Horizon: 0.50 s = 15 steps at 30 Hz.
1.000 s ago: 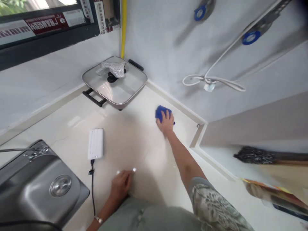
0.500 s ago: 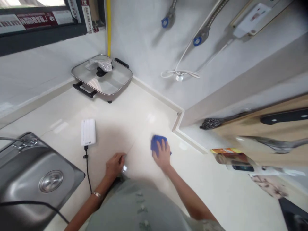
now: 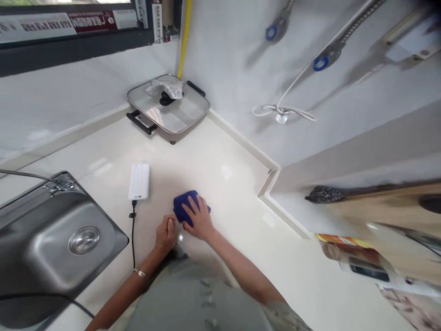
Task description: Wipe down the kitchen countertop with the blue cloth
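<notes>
My right hand [image 3: 198, 221] presses flat on a folded blue cloth [image 3: 183, 205] on the cream countertop [image 3: 223, 184], fingers spread over it. My left hand [image 3: 166, 233] rests on the counter just left of it, fingers curled, close to my body near the counter's front edge. A white power bank [image 3: 139, 181] with a black cable [image 3: 133, 239] lies a little to the left of the cloth.
A steel sink [image 3: 58, 239] sits at the left. A square electric pan with a glass lid [image 3: 168, 109] stands in the back corner. A white cord [image 3: 282, 111] hangs on the wall. A cutting board and packets [image 3: 351, 248] are at the right.
My right hand has dragged the blue cloth from the back right near the wall edge toward me and leftward, ending beside my left hand. The left hand has stayed near the front edge.
</notes>
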Motion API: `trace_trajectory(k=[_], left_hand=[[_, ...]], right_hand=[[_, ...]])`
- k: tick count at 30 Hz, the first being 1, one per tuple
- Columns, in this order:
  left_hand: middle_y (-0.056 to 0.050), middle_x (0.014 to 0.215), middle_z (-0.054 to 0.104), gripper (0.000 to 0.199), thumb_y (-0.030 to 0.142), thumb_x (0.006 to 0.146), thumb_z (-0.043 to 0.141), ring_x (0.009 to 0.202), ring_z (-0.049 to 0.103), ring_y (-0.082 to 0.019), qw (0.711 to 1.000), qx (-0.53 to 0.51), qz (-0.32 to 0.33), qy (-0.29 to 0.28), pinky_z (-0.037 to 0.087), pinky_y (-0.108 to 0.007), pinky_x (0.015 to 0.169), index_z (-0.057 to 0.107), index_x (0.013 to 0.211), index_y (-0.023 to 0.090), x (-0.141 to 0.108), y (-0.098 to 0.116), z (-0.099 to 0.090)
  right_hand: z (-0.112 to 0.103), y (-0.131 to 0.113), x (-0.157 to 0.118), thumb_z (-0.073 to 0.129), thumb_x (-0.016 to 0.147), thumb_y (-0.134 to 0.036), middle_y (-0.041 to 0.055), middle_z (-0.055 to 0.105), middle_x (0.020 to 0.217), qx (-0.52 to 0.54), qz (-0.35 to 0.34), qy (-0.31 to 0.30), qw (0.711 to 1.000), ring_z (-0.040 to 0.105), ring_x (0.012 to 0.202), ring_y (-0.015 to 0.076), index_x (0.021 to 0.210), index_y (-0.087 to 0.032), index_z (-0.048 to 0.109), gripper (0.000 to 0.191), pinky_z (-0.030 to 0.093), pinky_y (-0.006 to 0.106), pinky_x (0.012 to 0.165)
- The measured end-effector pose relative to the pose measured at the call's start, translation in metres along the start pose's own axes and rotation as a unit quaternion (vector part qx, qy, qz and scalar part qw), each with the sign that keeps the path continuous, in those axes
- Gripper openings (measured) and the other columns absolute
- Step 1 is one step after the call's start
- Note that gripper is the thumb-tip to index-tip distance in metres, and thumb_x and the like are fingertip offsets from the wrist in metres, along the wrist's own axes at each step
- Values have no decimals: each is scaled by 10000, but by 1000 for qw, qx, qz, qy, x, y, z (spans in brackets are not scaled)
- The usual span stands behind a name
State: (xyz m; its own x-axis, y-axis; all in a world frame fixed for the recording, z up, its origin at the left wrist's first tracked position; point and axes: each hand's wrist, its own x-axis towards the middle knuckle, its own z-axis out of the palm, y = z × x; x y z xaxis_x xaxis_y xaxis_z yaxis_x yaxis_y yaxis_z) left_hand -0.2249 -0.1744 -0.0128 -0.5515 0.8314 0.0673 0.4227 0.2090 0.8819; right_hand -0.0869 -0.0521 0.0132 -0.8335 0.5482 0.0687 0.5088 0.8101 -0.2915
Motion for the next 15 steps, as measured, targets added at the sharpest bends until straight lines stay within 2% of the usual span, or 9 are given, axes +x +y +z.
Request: trace_trajectory(k=[4, 6, 11, 15], left_hand=[[-5, 757, 681, 347, 377, 1023, 318, 683, 651, -156, 997, 21, 2, -73, 505, -269, 689, 607, 901, 230, 0, 5, -1], [-14, 795, 702, 353, 375, 1018, 319, 723, 668, -160, 993, 40, 5, -108, 504, -270, 717, 626, 917, 232, 1, 8, -2], [-29, 803, 713, 389, 352, 1023, 298, 732, 668, -146, 983, 95, 3, -157, 486, -240, 714, 652, 949, 211, 2, 13, -6], [-35, 806, 714, 379, 314, 1028, 309, 728, 668, -141, 980, 126, 32, -153, 486, -233, 709, 653, 920, 196, 1, 12, -6]], right_hand=[[11, 1, 63, 583, 908, -376, 248, 244, 1650, -1, -48, -3, 999, 91, 1560, 391, 1511, -28, 428, 713, 187, 624, 1238], [15, 1, 91, 574, 912, -364, 276, 233, 1644, -1, -63, -1, 998, 105, 1558, 387, 1499, 26, 414, 723, 183, 602, 1248], [17, 7, 154, 569, 911, -349, 216, 219, 1668, -4, -94, -10, 995, 102, 1555, 396, 1492, -1, 443, 689, 145, 575, 1262], [17, 13, 198, 550, 925, -366, 176, 258, 1666, 2, -96, -19, 995, 146, 1547, 382, 1509, -39, 441, 679, 132, 547, 1265]])
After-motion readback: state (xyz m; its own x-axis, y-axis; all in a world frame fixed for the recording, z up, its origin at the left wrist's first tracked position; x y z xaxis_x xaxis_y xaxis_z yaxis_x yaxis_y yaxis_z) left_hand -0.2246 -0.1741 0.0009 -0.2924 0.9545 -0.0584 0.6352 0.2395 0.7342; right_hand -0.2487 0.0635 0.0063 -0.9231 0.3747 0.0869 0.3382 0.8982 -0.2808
